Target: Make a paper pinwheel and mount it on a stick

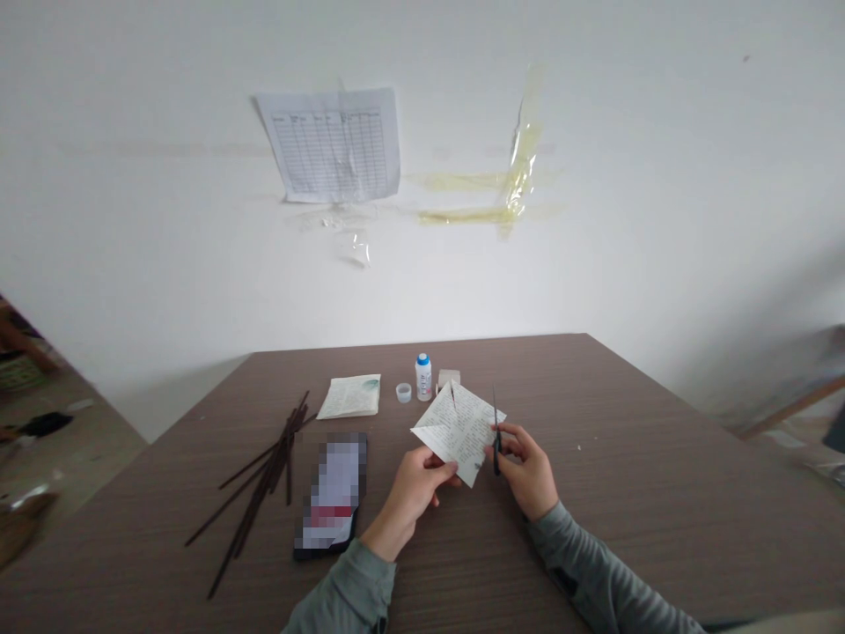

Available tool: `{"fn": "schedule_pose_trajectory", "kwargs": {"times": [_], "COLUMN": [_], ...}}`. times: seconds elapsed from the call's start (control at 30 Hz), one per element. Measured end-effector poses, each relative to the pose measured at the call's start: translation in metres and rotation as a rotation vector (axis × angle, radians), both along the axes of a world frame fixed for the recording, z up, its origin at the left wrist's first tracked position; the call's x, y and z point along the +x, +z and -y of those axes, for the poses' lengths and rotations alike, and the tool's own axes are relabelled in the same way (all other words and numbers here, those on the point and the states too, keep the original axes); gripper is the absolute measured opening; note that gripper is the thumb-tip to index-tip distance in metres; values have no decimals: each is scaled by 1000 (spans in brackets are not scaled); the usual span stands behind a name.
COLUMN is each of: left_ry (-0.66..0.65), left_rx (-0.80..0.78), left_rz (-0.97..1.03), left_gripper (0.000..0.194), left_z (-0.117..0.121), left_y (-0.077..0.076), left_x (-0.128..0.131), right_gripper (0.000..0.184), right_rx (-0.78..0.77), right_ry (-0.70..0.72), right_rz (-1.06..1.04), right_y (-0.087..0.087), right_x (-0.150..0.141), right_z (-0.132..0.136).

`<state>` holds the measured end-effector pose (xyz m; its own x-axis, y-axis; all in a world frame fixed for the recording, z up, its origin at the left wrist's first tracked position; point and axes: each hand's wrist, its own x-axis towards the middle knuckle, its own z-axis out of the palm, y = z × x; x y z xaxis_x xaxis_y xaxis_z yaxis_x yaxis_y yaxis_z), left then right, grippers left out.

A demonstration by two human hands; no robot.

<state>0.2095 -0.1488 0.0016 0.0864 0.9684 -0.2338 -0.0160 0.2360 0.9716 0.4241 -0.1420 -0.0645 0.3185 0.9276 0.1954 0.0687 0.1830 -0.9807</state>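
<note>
Above brown table, folded handwritten paper pinched in L hand; scissors gripped in R hand, blades just beside paper. Folds done; paper apparently in one piece.

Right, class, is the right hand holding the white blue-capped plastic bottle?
No, the right hand grips black scissors; the bottle stands apart.

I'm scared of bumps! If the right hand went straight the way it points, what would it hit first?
Probably the folded handwritten paper in the left hand. The scissors in the right hand overlap its corner, but depth is hard to judge.
</note>
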Motion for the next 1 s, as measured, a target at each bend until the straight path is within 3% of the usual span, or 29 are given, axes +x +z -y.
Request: {"fn": "schedule_pose_trajectory", "kwargs": {"times": [0.3, 0.5, 0.73, 0.87, 1.0], "left_ry": [22, 67, 212, 253, 271], "left_rx": [0, 3, 40, 76, 98], "left_rz": [-38, -41, -23, -16, -15], "left_gripper": [15, 16, 17, 22, 31], "left_z": [1, -2, -8, -9, -10], "left_y": [6, 9, 14, 14, 14], "left_x": [0, -3, -13, -15, -15], "right_gripper": [62, 51, 58, 66, 67], "right_rx": [42, 43, 23, -2, -50], "right_ry": [-16, -10, -28, 27, 180], "right_rz": [-31, 27, 133, 157, 190], "right_y": [-2, 9, -1, -6, 7], "right_x": [-1, 3, 6, 4, 4], "right_z": [-1, 5, 4, 5, 11]}}
